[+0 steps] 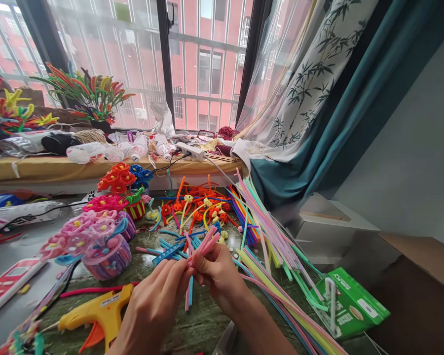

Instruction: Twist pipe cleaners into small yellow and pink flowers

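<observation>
My left hand (pixel 151 308) and my right hand (pixel 220 281) meet low in the middle of the view, and their fingers pinch a small bunch of pink pipe cleaners (pixel 204 245). Blue pipe cleaners (pixel 189 291) hang below my fingers, partly hidden by them. A yellow hot glue gun (pixel 98 315) lies left of my left hand on the green-patterned tabletop (pixel 203 335). To the right of my right hand fans a long bundle of pastel pipe cleaners (pixel 277 236). Loose orange and yellow pipe cleaner pieces (pixel 196 209) lie beyond my hands.
Pipe cleaner flower baskets (pixel 107 256) stand to the left, with red flowers (pixel 116 178) behind them. A green package (pixel 350 305) lies at the right. Bottles, a power strip (pixel 190 150) and a large pipe cleaner bouquet (pixel 85 93) occupy the sill before a barred window (pixel 203 64).
</observation>
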`<state>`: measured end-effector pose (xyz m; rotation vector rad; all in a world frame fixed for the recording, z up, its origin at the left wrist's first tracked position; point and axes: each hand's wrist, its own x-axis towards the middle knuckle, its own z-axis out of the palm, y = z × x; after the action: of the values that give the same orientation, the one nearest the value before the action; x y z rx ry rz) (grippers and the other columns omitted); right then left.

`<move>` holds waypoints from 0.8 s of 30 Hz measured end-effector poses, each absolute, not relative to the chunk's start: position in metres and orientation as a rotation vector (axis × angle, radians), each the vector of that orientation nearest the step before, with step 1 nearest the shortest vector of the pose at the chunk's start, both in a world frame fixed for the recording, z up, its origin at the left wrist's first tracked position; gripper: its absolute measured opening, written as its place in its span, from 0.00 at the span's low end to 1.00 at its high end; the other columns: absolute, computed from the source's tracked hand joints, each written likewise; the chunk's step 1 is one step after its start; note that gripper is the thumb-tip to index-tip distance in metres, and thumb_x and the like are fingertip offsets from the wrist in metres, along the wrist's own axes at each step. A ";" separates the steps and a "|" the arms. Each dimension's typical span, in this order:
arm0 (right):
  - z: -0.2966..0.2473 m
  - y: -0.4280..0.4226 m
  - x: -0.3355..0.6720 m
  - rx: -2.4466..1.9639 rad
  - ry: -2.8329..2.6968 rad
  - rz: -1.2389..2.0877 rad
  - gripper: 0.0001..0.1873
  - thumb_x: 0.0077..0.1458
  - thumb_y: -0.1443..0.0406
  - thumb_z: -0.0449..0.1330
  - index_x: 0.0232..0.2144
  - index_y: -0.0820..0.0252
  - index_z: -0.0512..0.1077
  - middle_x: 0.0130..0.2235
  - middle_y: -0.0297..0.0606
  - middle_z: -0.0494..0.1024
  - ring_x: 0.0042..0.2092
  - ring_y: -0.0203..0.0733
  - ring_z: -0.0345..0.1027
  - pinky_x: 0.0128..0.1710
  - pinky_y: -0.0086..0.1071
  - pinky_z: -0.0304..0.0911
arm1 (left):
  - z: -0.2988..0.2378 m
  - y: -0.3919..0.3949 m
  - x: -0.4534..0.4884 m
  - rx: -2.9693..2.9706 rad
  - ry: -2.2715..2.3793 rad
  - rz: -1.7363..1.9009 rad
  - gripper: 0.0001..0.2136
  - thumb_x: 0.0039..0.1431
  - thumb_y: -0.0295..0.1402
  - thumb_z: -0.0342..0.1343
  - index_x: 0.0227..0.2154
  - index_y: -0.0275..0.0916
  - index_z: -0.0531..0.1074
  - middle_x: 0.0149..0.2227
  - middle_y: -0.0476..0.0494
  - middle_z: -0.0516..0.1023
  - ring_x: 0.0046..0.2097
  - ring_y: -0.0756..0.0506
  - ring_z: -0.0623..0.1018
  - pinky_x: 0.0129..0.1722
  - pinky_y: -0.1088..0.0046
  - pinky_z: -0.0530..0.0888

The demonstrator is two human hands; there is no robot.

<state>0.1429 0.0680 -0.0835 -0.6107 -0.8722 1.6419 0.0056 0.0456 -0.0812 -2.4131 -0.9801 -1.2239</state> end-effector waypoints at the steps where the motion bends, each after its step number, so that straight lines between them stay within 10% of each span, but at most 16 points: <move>1: -0.083 0.067 0.141 -0.599 -0.843 1.655 0.24 0.34 0.51 0.73 0.17 0.67 0.72 0.14 0.31 0.66 0.16 0.26 0.54 0.17 0.25 0.41 | -0.081 0.045 0.007 -2.393 -0.959 -1.237 0.05 0.65 0.25 0.48 0.39 0.32 0.68 0.29 0.44 0.74 0.31 0.48 0.75 0.30 0.75 0.70; 24: -0.083 0.063 0.132 -0.434 -0.861 1.342 0.16 0.41 0.57 0.72 0.18 0.62 0.72 0.19 0.30 0.68 0.21 0.31 0.54 0.23 0.27 0.49 | -0.073 0.028 0.038 -2.282 -2.278 -2.795 0.16 0.49 0.46 0.62 0.23 0.37 0.70 0.20 0.55 0.58 0.23 0.54 0.58 0.20 0.83 0.59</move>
<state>0.1323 0.0627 -0.0826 -0.4336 -0.8610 1.3423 0.0375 0.0281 -0.0729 -2.2818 -2.2777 -2.7948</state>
